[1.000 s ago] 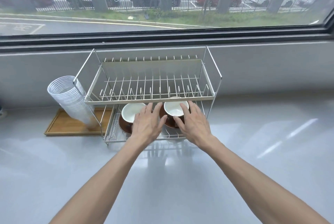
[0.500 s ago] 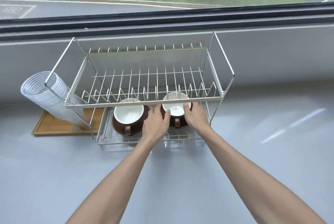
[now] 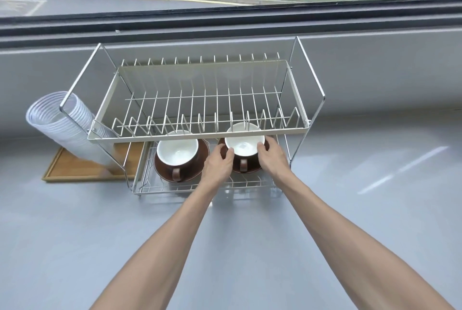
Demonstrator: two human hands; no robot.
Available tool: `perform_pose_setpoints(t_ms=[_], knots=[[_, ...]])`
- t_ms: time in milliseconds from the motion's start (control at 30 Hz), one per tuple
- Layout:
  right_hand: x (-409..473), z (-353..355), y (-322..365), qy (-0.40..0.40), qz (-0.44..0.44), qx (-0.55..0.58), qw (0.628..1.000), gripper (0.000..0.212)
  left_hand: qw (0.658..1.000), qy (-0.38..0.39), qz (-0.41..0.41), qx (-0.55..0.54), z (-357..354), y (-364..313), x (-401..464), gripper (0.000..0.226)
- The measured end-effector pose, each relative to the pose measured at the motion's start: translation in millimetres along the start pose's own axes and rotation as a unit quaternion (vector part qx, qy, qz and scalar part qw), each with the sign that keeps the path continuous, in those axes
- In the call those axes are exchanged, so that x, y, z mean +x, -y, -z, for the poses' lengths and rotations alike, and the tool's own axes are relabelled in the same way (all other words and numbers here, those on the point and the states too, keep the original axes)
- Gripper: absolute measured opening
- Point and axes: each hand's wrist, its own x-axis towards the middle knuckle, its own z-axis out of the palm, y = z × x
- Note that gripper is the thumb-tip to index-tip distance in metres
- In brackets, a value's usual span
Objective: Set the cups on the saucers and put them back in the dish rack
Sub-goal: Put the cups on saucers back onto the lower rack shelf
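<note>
Two brown cups with white insides stand on brown saucers in the lower tier of a two-tier wire dish rack (image 3: 297, 128). The left cup (image 3: 177, 153) rests on its saucer (image 3: 197, 172), handle toward me, untouched. Around the right cup (image 3: 243, 144) on its saucer (image 3: 246, 169) both hands are cupped: my left hand (image 3: 218, 163) grips the left edge, my right hand (image 3: 271, 157) the right edge. My fingertips lie against the cup's rim and the saucer's sides. The far part of both cups is partly hidden by the upper tier's front bar.
The rack's upper tier holds only plate dividers. A stack of clear plastic cups (image 3: 62, 127) leans on a wooden tray (image 3: 70, 172) left of the rack. Behind runs a grey wall under a window; grey countertop (image 3: 375, 209) extends right and toward me.
My hands went from hovering spread in front of the rack to reaching into the lower tier and closing on the right cup and saucer. The camera has moved nearer and tilted down.
</note>
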Motion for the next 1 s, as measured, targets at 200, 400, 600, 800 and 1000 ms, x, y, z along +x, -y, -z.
perform_pose_setpoints(t_ms=[200, 400, 600, 800, 1000], knots=[[-5.7, 3.1, -1.7, 0.000, 0.000, -0.011, 1.000, 0.046, 1.000, 0.006, 0.007, -0.014, -0.9, 5.7, -8.1, 0.058], [-14.8, 9.2, 0.9, 0.004, 0.010, -0.051, 0.999, 0.049, 0.998, 0.050, 0.011, 0.037, 13.3, 4.5, -15.6, 0.058], [-40.4, 10.5, 18.3, -0.007, 0.088, -0.176, 0.981, 0.052, 0.979, 0.130, -0.014, 0.158, 56.2, 6.7, -29.7, 0.048], [-67.9, -5.4, 42.8, 0.037, 0.165, -0.304, 0.937, 0.044, 0.955, 0.102, -0.056, 0.272, 98.3, 10.4, -47.0, 0.050], [-76.1, -32.2, 64.7, 0.098, 0.170, -0.342, 0.919, 0.043, 0.899, 0.051, -0.070, 0.429, 133.6, 22.0, -56.3, 0.039]])
